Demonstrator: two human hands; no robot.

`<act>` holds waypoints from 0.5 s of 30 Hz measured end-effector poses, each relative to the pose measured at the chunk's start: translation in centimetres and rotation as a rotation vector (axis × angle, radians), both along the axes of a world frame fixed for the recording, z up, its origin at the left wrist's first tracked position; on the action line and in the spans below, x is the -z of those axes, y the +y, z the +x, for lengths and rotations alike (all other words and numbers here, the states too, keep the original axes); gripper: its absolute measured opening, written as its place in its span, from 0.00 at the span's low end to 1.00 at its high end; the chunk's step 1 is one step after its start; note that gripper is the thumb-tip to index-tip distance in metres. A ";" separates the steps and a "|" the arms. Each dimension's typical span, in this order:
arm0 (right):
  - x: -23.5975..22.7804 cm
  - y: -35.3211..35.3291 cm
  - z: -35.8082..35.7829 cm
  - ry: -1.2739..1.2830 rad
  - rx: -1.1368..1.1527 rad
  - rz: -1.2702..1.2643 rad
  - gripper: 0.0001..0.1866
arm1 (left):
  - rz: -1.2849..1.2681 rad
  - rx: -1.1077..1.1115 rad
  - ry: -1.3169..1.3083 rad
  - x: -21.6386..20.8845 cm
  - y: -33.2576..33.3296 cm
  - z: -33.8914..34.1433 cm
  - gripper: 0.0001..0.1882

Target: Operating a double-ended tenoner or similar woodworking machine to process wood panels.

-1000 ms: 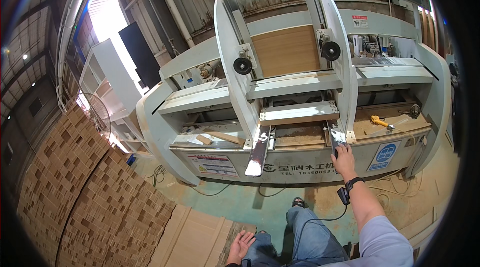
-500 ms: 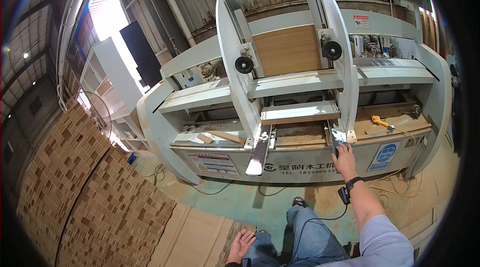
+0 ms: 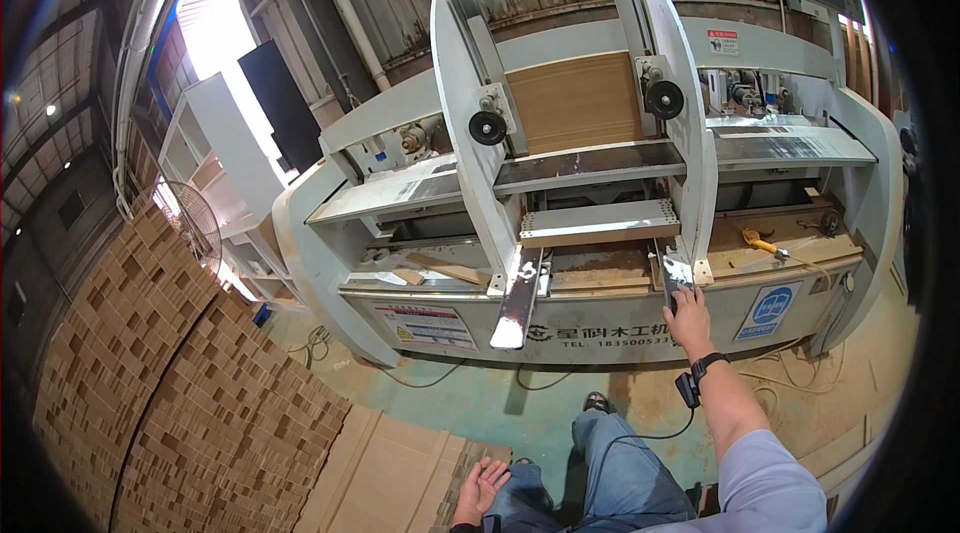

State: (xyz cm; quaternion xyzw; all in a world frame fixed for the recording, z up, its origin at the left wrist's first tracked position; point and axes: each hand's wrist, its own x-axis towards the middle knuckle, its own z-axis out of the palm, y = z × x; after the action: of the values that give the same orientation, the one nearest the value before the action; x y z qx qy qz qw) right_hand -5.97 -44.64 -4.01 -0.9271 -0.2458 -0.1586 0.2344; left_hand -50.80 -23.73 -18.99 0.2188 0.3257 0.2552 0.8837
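Note:
My right hand (image 3: pixel 688 318) rests with extended fingers on the front end of the right metal rail (image 3: pixel 676 269), its thumb apart. Down by my legs, my left hand (image 3: pixel 483 485) is held palm up with loose fingers and nothing in it. The left metal rail (image 3: pixel 517 305) sticks out of the large pale woodworking machine (image 3: pixel 480 318). Across the space between the rails lies a board (image 3: pixel 598 220) with a pale top and small marks at both ends. Behind it, a stack of wooden panels (image 3: pixel 572 103) stands between two upright white plates (image 3: pixel 462 83).
Stacked wood pieces (image 3: pixel 210 413) fill the left, beside flat panels (image 3: pixel 375 478) on the floor. A yellow air gun (image 3: pixel 765 243) lies on the machine's right ledge. Two black handwheels (image 3: pixel 487 128) jut from the plates. Cables (image 3: pixel 545 383) cross the green floor.
The machine's long crossbeam has shifted, baring a dark metal strip between the upright plates. The panel area behind now shows fine horizontal lines. Both my hands stay in place.

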 end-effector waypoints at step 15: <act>0.1 0.0 0.1 -0.009 0.005 -0.011 0.22 | 0.006 0.001 -0.027 0.3 0.0 -0.1 0.16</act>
State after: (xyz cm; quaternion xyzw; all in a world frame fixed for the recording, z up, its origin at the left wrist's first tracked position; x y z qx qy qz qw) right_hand -5.89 -44.62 -4.09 -0.9283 -0.2454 -0.1617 0.2277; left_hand -50.90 -23.72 -19.29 0.2182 0.3129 0.2585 0.8875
